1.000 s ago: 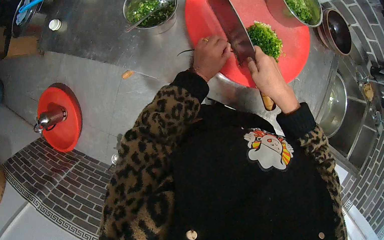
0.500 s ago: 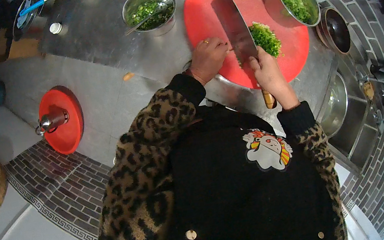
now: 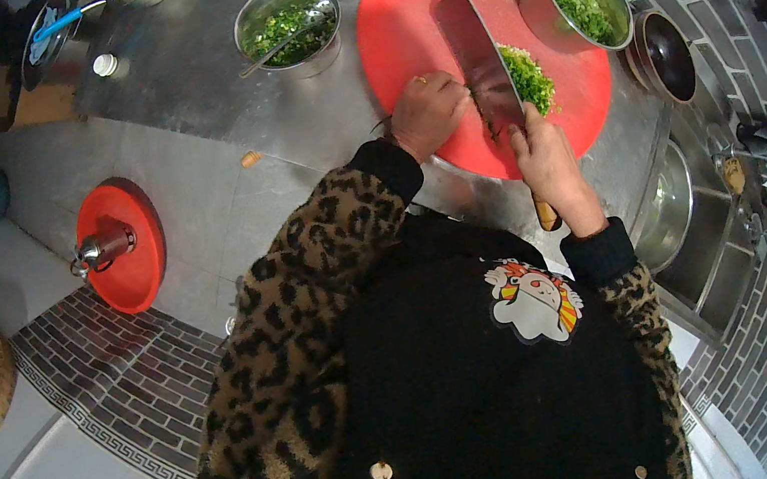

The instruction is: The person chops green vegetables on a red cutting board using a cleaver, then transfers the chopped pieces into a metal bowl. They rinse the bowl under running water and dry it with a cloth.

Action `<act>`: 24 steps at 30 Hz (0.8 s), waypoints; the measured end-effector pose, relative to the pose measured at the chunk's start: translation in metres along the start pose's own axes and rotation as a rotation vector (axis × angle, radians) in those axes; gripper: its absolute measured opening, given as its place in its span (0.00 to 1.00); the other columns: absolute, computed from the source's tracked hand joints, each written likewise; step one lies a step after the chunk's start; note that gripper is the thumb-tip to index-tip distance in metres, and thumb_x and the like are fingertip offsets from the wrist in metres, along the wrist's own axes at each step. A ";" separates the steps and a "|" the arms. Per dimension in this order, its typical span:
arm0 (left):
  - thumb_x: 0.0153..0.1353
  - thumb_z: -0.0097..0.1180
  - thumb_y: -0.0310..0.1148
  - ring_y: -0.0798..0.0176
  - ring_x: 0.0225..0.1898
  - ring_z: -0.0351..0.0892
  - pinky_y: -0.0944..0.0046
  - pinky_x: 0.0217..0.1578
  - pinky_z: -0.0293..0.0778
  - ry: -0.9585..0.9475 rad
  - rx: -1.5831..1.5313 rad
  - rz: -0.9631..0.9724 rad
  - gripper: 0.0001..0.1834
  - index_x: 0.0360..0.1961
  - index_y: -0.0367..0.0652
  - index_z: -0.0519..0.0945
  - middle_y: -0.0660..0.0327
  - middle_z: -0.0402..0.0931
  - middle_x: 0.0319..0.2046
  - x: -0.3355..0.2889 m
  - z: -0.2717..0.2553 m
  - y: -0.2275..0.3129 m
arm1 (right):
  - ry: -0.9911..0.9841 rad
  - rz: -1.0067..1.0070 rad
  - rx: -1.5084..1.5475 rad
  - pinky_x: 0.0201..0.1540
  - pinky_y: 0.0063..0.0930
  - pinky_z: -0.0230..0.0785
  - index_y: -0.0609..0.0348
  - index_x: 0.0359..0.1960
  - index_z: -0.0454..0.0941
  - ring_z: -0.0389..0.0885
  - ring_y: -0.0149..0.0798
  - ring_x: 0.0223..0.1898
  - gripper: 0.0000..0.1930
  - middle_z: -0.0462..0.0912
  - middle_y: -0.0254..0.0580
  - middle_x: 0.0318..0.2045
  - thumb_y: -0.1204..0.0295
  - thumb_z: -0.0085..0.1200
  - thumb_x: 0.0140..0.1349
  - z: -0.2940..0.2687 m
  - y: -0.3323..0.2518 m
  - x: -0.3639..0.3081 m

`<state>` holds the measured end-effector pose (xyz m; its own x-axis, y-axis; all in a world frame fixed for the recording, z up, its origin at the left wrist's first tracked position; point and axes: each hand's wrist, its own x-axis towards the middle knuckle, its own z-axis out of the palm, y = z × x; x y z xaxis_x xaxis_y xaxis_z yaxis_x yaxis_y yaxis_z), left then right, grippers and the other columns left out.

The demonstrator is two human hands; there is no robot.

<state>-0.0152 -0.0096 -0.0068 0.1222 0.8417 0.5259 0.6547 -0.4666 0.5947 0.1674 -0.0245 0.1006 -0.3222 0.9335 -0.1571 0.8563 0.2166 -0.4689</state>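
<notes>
My right hand [image 3: 554,168] grips a cleaver [image 3: 481,56] by its wooden handle. The broad blade stands on the round red cutting board [image 3: 401,8], pointing away from me. Against the blade's right side lies a heap of finely chopped greens [image 3: 530,81]. My left hand [image 3: 431,114] rests at the board's left edge, its fingers curled and closed close to the blade's left face. Whatever those fingers pinch is too small and hidden to name. Small dark bits lie by the blade's lower edge.
Metal bowls of chopped greens with spoons stand left [image 3: 314,67] and at the board's right rim [image 3: 622,5]. Brown bowls [image 3: 669,58] sit beside a sink with a metal basin [image 3: 685,214]. A white cap [image 3: 105,65] lies far left; a red stool [image 3: 129,282] stands below.
My left hand has shifted slightly right, closer to the blade. The cleaver and my right hand have moved a little right and toward me on the board.
</notes>
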 end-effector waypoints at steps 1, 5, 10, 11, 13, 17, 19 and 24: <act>0.54 0.58 0.32 0.56 0.36 0.77 0.58 0.39 0.72 0.000 0.004 -0.005 0.04 0.30 0.44 0.79 0.62 0.77 0.32 0.000 0.001 0.000 | -0.021 0.006 -0.027 0.37 0.56 0.69 0.66 0.45 0.68 0.77 0.67 0.34 0.14 0.79 0.66 0.28 0.70 0.49 0.62 -0.001 -0.002 -0.001; 0.53 0.58 0.32 0.55 0.36 0.77 0.58 0.40 0.73 0.015 -0.022 -0.005 0.04 0.29 0.44 0.79 0.61 0.77 0.32 0.001 0.001 -0.001 | -0.024 -0.039 -0.055 0.36 0.56 0.69 0.65 0.43 0.67 0.78 0.66 0.34 0.13 0.79 0.65 0.27 0.71 0.50 0.61 0.001 -0.009 0.003; 0.53 0.58 0.32 0.56 0.36 0.77 0.58 0.41 0.72 -0.020 -0.020 0.025 0.04 0.27 0.45 0.80 0.62 0.76 0.32 0.005 -0.004 -0.004 | -0.050 -0.025 -0.103 0.36 0.56 0.69 0.65 0.42 0.67 0.78 0.65 0.34 0.12 0.79 0.65 0.27 0.71 0.50 0.61 0.009 -0.008 0.017; 0.53 0.57 0.32 0.57 0.36 0.76 0.58 0.41 0.72 -0.027 -0.023 0.045 0.04 0.26 0.46 0.80 0.62 0.76 0.31 0.005 -0.006 -0.004 | -0.030 -0.048 -0.092 0.36 0.56 0.69 0.66 0.43 0.67 0.79 0.65 0.34 0.13 0.79 0.64 0.27 0.71 0.50 0.61 0.010 -0.007 0.019; 0.53 0.56 0.33 0.58 0.36 0.76 0.58 0.42 0.71 -0.030 -0.009 0.063 0.04 0.26 0.47 0.81 0.63 0.75 0.31 0.003 -0.008 -0.004 | 0.030 -0.058 -0.010 0.36 0.56 0.70 0.66 0.43 0.67 0.79 0.65 0.33 0.13 0.79 0.64 0.27 0.70 0.50 0.61 0.010 -0.006 0.019; 0.53 0.57 0.33 0.59 0.37 0.76 0.58 0.42 0.72 -0.010 0.011 0.021 0.04 0.28 0.47 0.81 0.64 0.76 0.31 -0.002 -0.007 -0.004 | -0.028 0.073 0.088 0.38 0.50 0.70 0.71 0.50 0.69 0.77 0.66 0.38 0.16 0.79 0.66 0.31 0.73 0.49 0.63 0.001 -0.007 0.009; 0.53 0.57 0.33 0.59 0.37 0.76 0.58 0.41 0.72 0.002 -0.005 0.006 0.04 0.28 0.47 0.81 0.64 0.76 0.31 -0.003 -0.005 -0.003 | -0.053 0.051 -0.009 0.37 0.50 0.70 0.72 0.49 0.68 0.78 0.65 0.37 0.17 0.79 0.66 0.30 0.73 0.49 0.62 -0.002 -0.009 0.003; 0.52 0.58 0.33 0.59 0.36 0.76 0.58 0.40 0.72 0.046 0.037 0.055 0.04 0.27 0.46 0.79 0.63 0.76 0.30 0.000 -0.004 -0.003 | -0.090 -0.010 -0.179 0.34 0.55 0.71 0.63 0.42 0.67 0.79 0.64 0.31 0.12 0.80 0.62 0.25 0.69 0.50 0.61 0.007 -0.016 0.007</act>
<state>-0.0201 -0.0093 -0.0062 0.1251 0.8014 0.5849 0.6750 -0.5008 0.5418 0.1487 -0.0232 0.1007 -0.3591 0.9035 -0.2340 0.9084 0.2808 -0.3098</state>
